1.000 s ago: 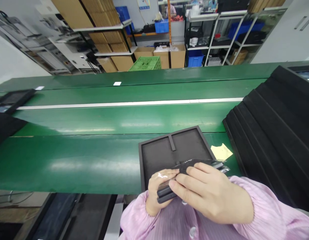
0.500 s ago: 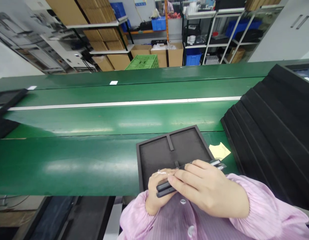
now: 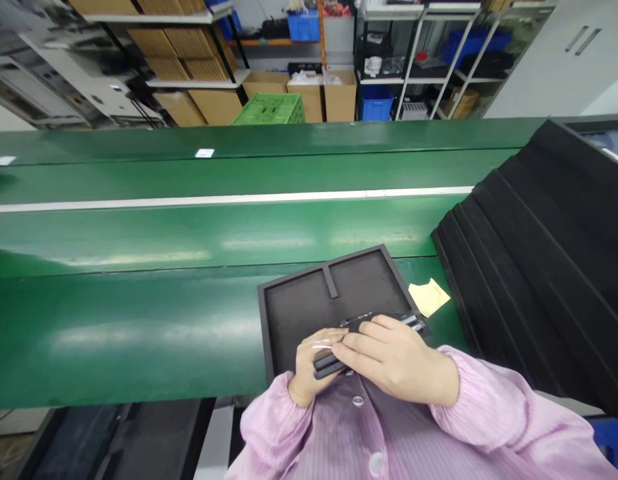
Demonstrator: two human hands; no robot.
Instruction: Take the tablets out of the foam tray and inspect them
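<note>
Dark slabs [image 3: 329, 364] rest in left hand [image 3: 305, 363], right hand [image 3: 396, 359] across.

green belt [image 3: 153, 333], black tray [image 3: 299, 303], pink sleeves [image 3: 509, 407] (the note [image 3: 429, 297] is pale yellow).

Black flat item [image 3: 330, 366], one: slim, two dark layers showing at the near-left end, a narrow groove between them. Clear glossy film [image 3: 419, 325] about it, loose at the far-right end. Pose: tilted, slanting up to the right in view, mid-length covered. Location: in both hands, over the black tray's [image 3: 295, 313] near part.
</note>
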